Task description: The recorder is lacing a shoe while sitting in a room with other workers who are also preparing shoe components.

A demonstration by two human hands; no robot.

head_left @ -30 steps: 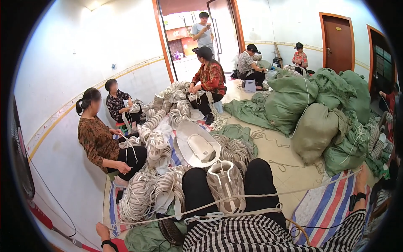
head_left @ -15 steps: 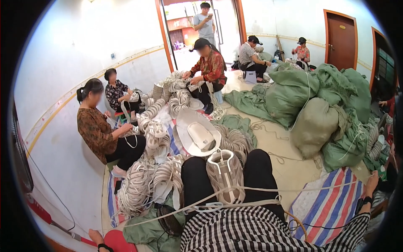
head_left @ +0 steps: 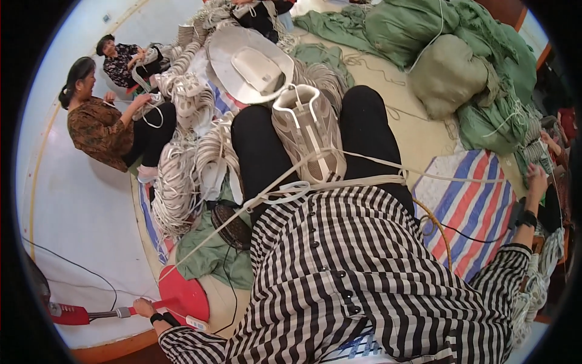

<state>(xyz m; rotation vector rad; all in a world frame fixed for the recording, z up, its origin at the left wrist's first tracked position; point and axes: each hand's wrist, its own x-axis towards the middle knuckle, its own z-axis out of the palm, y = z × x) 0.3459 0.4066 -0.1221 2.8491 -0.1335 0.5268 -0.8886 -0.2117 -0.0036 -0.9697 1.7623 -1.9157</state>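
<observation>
A beige and white sneaker upper (head_left: 312, 136) sits upright between my thighs. A pale flat shoelace (head_left: 212, 233) stretches from it down to the lower left, where my left hand (head_left: 144, 307) has its fingers curled round the end. On the other side a second length of lace (head_left: 451, 176) reaches toward my right hand (head_left: 536, 181), which is out at the far right. That hand is blurred, and whether the lace is still between its fingers does not show. Across my lap runs a pale strap (head_left: 364, 181), with a small white loop of cord (head_left: 291, 193) lying on it.
Beyond the shoe lies a grey-white tray (head_left: 221, 45) holding a pale piece. Nested shoe uppers (head_left: 176, 188) are stacked at left, near a seated co-worker (head_left: 100, 121). Full green sacks (head_left: 406, 30) stand at right, beside a striped sheet (head_left: 461, 206). A red fan base (head_left: 194, 297) is near my left hand.
My view has tilted downward, so my striped shirt fills more of it. Both hands remain spread wide to either side. The right-hand lace, which reached the hand before, now fades out short of it.
</observation>
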